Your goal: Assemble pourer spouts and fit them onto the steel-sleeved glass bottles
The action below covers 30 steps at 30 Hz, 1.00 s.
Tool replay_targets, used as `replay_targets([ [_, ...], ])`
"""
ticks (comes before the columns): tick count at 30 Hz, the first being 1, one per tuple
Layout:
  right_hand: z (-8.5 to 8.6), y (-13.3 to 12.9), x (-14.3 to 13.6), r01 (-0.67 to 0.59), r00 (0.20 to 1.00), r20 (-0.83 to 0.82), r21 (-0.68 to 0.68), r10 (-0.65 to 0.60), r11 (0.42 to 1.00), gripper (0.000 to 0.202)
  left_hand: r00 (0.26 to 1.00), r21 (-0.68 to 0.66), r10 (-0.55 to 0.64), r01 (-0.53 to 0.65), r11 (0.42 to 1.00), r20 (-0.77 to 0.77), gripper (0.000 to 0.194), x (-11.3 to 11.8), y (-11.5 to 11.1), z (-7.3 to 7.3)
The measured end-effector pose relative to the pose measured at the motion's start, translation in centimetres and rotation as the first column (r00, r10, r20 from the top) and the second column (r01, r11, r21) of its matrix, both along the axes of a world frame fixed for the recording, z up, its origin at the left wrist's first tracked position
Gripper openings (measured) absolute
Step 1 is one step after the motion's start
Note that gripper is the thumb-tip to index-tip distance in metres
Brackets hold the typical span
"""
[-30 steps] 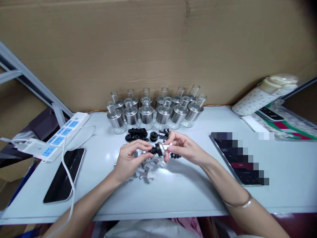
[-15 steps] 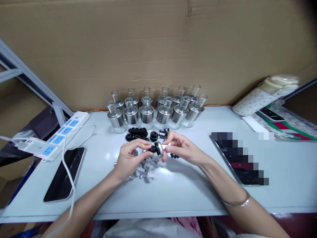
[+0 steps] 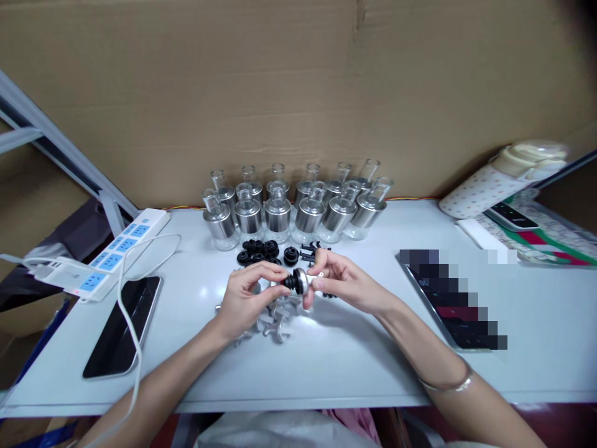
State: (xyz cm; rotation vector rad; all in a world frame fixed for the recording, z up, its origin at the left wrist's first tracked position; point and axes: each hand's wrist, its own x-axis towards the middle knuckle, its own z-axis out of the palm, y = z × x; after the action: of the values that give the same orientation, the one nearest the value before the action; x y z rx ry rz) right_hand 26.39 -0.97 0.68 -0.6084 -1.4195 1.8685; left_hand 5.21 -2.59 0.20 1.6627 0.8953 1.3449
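Note:
A bottle stopper with a black ribbed rubber plug and a silver metal cap is held sideways between both hands, just above the table. My left hand pinches the rubber end between thumb and fingers. On the other side, my right hand grips the metal end, where a small silver lever sticks out. Below and beside the left hand lie several silver metal parts, partly hidden by it. Black ribbed rubber parts and one separate black rubber piece lie beyond the hands, near several thin black pieces.
Two rows of glass bottles with metal sleeves stand along the cardboard wall. A power strip with a white cable and a phone lie left. To the right are a dark, partly pixelated device and a dotted tumbler.
Both hands keep their hold on the stopper, in nearly the same place. Only a very slight shift of the whole view shows.

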Motion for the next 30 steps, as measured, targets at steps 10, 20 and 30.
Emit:
replay_targets([
  [10,-0.2,-0.5,-1.1,0.050,0.998,0.034,0.050,-0.052,0.997,0.026,1.000,0.047,0.017,-0.018,0.999,0.012,0.012,0.0,0.0,0.3],
  [20,-0.4,-0.9,-2.1,0.286,0.901,0.277,0.204,-0.335,0.936,0.031,0.970,0.347,0.110,-0.029,0.937,-0.215,0.014,0.0,-0.2,-0.1],
  [30,-0.3,-1.5,-2.4,0.239,0.924,0.258,0.181,-0.281,0.954,0.029,0.994,0.084,-0.030,0.039,0.996,-0.102,0.022,0.2,-0.4,-0.8],
])
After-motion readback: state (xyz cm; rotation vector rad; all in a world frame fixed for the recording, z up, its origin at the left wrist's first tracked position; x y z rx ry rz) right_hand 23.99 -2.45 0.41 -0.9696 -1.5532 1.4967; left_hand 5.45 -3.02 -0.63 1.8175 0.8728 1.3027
